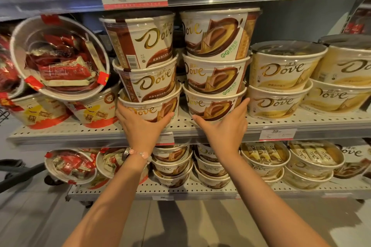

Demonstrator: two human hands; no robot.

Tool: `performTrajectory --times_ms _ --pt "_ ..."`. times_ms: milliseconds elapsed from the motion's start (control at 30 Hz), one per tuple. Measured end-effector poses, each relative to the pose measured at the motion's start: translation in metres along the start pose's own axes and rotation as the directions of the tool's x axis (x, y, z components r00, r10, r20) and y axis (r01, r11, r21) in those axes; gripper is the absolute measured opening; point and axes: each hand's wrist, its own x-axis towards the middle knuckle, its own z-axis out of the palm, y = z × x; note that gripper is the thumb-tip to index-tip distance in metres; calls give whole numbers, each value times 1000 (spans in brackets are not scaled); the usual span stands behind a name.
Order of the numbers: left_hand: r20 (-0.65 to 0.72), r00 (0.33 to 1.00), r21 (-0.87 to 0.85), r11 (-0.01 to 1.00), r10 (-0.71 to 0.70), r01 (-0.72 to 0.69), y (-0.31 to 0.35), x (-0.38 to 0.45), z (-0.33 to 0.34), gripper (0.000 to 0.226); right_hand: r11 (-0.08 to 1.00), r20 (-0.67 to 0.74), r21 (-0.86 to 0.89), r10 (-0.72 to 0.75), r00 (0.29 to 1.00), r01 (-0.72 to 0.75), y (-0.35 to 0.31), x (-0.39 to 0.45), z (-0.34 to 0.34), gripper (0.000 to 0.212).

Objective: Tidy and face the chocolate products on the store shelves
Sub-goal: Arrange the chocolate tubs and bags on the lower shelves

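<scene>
Hands on bottom Dove tubs: L hand [140, 124] cups left tub [149, 109]; R hand [224, 124], fingers spread, presses right tub [212, 106].

Tub stacks [214, 62] side by side — on shelf [60, 132]
</scene>
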Motion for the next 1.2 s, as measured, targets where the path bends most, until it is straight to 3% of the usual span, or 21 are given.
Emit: performTrajectory --times_ms 267,800,1067,1200 --pt "18 1000 -24 999 -21 22 3 -2 0 142 999 -105 -32 13 994 -16 -2 4 11 134" --pt "23 1000 -55 998 13 -11 -1 6 -1 130 995 118 -67 -68 991 77 9 30 -16 132" --pt "26 999 -30 999 26 -25 -2 4 -2 137 983 52 -163 -75 996 82 8 10 -6 146" --pt "25 1000 -5 1000 17 -16 -1 0 -5 138 990 -16 -136 -36 999 34 5 8 0 139"
